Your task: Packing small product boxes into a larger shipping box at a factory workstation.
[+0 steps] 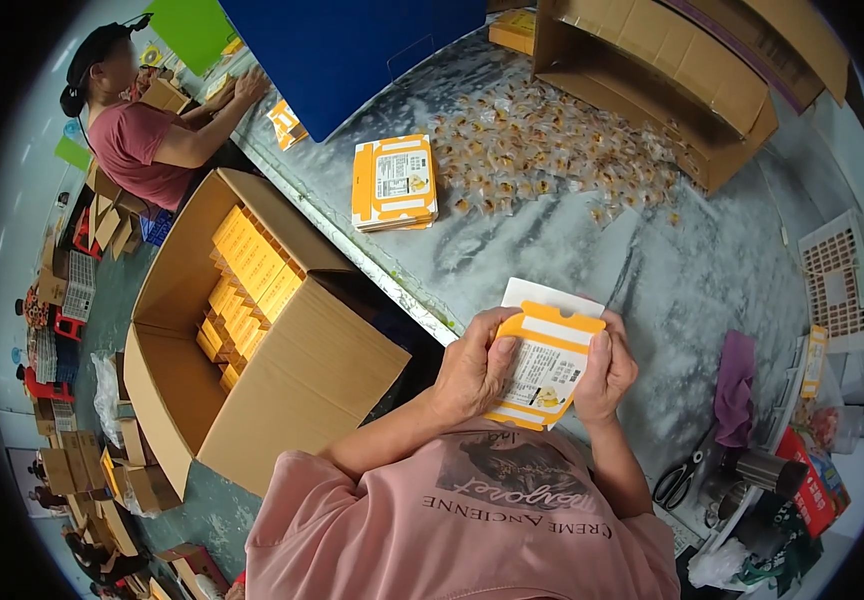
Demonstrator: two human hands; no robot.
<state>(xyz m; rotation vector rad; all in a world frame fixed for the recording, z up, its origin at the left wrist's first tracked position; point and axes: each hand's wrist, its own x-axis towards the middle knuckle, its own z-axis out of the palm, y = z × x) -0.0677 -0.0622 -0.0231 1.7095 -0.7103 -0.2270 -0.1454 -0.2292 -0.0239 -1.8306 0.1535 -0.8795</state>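
A yellow and white folding carton [542, 370], with a white flap raised at its far end, is held in front of my chest. My left hand [474, 366] grips its left side, thumb on the printed face. On the opposite side, my right hand [604, 372] closes round the edge with its thumb on top. Farther off on the table lies a stack of flat yellow and white cartons [394, 183]. Beside that stack, many small clear-wrapped pieces [542, 145] are spread in a loose heap.
An open cardboard box [282, 400] holding rows of yellow cartons stands left of the table [492, 250]. Another cardboard box [652, 105] lies tipped behind the wrapped pieces. Scissors [680, 482] and a purple cloth [735, 390] are at right. A co-worker [142, 135] works beyond a blue panel [342, 50].
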